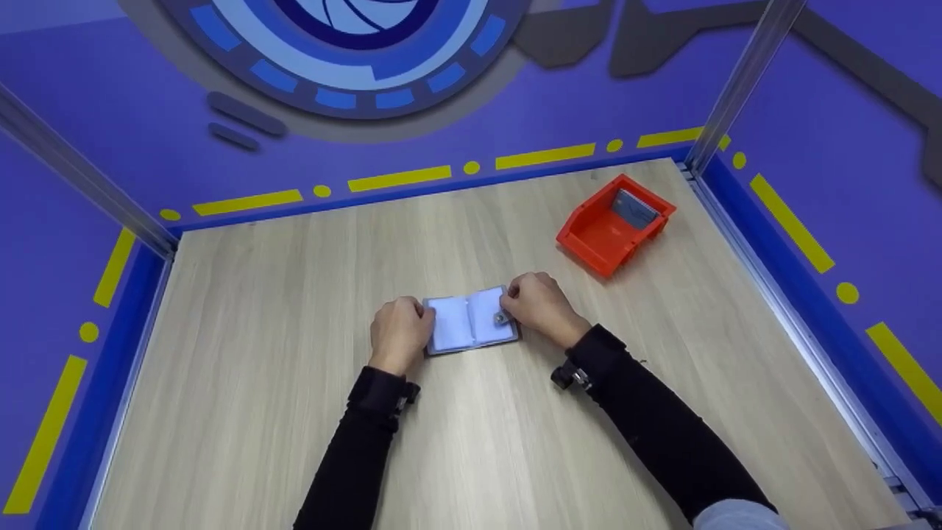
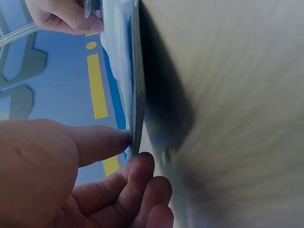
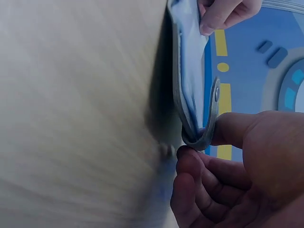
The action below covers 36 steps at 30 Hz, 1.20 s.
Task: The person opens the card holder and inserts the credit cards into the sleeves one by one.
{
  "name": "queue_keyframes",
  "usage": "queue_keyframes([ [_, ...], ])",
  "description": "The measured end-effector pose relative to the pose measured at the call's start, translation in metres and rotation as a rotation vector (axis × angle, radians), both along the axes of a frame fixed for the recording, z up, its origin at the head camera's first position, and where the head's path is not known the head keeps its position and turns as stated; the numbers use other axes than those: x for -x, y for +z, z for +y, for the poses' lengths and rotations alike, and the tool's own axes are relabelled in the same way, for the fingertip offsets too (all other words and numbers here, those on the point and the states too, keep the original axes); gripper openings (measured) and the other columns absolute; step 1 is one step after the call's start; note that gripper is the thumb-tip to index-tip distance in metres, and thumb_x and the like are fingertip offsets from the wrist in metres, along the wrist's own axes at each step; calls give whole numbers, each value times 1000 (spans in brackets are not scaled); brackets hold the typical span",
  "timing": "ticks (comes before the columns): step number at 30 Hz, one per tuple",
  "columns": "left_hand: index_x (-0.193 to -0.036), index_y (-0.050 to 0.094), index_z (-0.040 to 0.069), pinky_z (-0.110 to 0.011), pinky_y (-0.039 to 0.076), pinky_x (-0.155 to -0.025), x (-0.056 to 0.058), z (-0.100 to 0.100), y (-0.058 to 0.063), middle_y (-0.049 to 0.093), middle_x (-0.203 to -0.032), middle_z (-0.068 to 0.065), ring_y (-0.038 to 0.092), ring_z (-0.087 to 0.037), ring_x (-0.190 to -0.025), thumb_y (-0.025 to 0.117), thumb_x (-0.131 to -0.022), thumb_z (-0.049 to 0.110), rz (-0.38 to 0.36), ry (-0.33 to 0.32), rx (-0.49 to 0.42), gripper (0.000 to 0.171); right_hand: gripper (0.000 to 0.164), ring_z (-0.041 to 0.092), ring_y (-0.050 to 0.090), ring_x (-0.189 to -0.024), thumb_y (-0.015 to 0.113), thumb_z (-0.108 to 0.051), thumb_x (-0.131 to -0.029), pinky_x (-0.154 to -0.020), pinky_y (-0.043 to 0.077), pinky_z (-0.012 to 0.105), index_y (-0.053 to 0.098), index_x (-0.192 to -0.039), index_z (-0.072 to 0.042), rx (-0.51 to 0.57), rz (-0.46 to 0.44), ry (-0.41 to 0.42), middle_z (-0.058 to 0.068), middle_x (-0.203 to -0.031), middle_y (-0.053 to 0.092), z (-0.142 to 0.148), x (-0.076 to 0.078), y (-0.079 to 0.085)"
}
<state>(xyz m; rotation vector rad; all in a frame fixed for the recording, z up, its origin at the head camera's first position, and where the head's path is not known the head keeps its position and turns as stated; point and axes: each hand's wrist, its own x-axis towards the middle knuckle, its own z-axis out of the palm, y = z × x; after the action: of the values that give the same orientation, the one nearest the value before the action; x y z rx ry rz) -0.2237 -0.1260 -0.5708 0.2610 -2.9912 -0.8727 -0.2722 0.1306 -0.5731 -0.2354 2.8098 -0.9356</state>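
Observation:
A small grey card holder [image 1: 450, 324] lies spread open like a book, its pale plastic sleeves facing up. Its left edge is pinched by my left hand [image 1: 399, 330], thumb on top and fingers curled beneath. On the opposite edge my right hand [image 1: 543, 305] pinches the cover near a strap [image 3: 216, 97] with a metal snap. The strap bends up around that edge, beside the right thumb. In the left wrist view, the cover's edge [image 2: 138, 71] stands a little off the tabletop with a dark shadow under it.
A red open-front bin [image 1: 600, 232] stands at the back right of the wooden table [image 1: 294, 294], with a dark grey flat item [image 1: 634, 209] leaning inside. Blue-purple printed panels [image 1: 412, 151] and metal posts [image 1: 747, 81] border the table at the back and sides.

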Motion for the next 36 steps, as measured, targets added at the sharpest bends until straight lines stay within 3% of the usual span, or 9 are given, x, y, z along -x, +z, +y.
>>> queue_keyframes([
  [7,-86,76,8,-41,51,-69,0,-2,-3,75,-86,-9,66,-25,-75,74,-101,28,-14,10,4,25,18,21,61,-81,74,-25,-100,-72,45,32,78,-90,-9,-37,26,-15,3,-83,69,0,-1,-4],
  [16,-90,78,7,-46,57,-74,-1,-2,-6,78,-90,-12,71,-29,-80,75,-101,30,4,11,13,26,16,26,69,-87,74,-21,-99,-82,56,42,80,-97,-6,-87,155,38,8,-91,78,-5,-4,4],
  [23,-93,78,7,-46,57,-75,-1,-3,-4,78,-92,-12,72,-29,-81,73,-103,33,-13,11,13,28,17,24,65,-87,78,-23,-100,-82,54,41,81,-102,-6,-124,113,98,7,-92,75,-7,0,8],
  [28,-89,77,10,-39,51,-70,-1,-2,-2,75,-87,-7,67,-24,-76,74,-103,39,-41,13,17,32,18,23,65,-91,78,-23,-100,-86,55,42,81,-106,-6,-148,78,132,7,-97,75,-6,4,5],
  [32,-84,74,13,-34,43,-64,-2,-1,0,70,-82,-2,62,-20,-72,78,-100,42,-63,15,10,34,15,23,63,-89,77,-21,-100,-84,54,41,82,-103,-7,-150,78,144,6,-94,74,-6,6,5],
  [36,-84,75,12,-33,43,-65,-1,-1,-1,70,-82,-2,63,-20,-73,80,-99,41,-63,15,15,33,12,23,60,-85,77,-19,-100,-80,50,38,81,-97,-8,-155,76,164,4,-87,71,-5,8,6],
])
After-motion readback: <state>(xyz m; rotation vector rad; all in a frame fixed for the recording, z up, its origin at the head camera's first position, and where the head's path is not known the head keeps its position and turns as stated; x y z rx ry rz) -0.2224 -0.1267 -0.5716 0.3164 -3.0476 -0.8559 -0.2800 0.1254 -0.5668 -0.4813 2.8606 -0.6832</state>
